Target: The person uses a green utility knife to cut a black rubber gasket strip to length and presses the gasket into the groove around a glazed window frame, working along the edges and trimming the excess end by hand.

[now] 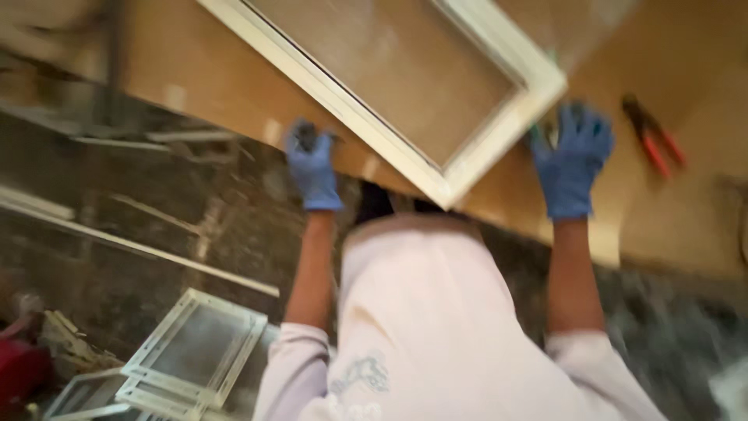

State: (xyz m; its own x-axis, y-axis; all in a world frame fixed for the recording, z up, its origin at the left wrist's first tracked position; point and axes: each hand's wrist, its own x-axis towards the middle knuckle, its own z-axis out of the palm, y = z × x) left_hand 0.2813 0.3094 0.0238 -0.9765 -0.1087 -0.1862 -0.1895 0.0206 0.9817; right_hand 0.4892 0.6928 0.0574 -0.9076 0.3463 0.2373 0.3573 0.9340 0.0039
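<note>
White-framed screen panel (405, 86) lies flat on the brown board worktop (202, 62), turned at an angle so one corner juts toward the person at the table's near edge. Both hands are gloved in blue. Left hand (313, 168) sits at the worktop's edge just beside the frame's long side, fingers curled over something dark, though the blur hides what it is. Right hand (575, 160) rests near the frame's right corner, fingers spread and open, with a hint of a green thing under them that I can't make out. Judging by the frame, it looks assembled, mesh filling it edge to edge, so the building part seems done; what's left looks like trimming or finishing, and that can't be confirmed here. Red-handled pliers (656, 140) lie on the board off to the right, untouched. Down on the dark floor, lower left, more finished-looking frames (195, 355) are stacked, with loose white strips (148, 248) scattered beyond them.
</note>
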